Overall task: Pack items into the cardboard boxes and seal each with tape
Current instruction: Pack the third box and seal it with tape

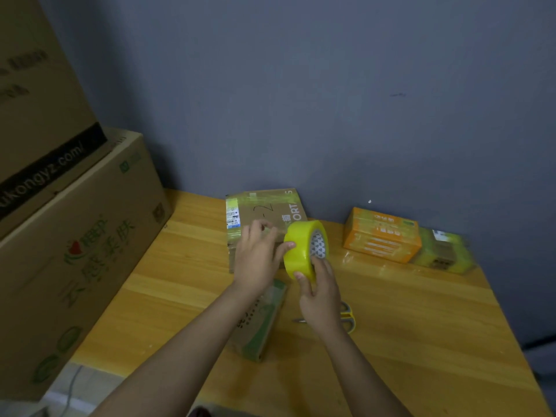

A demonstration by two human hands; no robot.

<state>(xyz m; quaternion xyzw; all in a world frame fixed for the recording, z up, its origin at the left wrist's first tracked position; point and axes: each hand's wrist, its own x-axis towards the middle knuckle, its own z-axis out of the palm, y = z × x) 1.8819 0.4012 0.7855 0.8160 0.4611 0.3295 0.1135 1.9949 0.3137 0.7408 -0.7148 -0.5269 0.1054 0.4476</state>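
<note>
Head view: the tape roll [305, 249] is held up just in front of the cardboard box [264, 224], which lies flat on the wooden table [421, 326] against the wall. The right hand [319, 296] grips the roll from below, thumb on the yellow rim and fingers reaching into the core. The left hand [258, 257] sits just left of the roll, between it and the box, its thumb touching the roll's side and its fingertips pinched together, probably on the loose tape end, though the strip is too faint to confirm. The roll's axis points roughly right and slightly toward the camera, so tape would draw off leftward over the box. The left hand is nearer the box.
</note>
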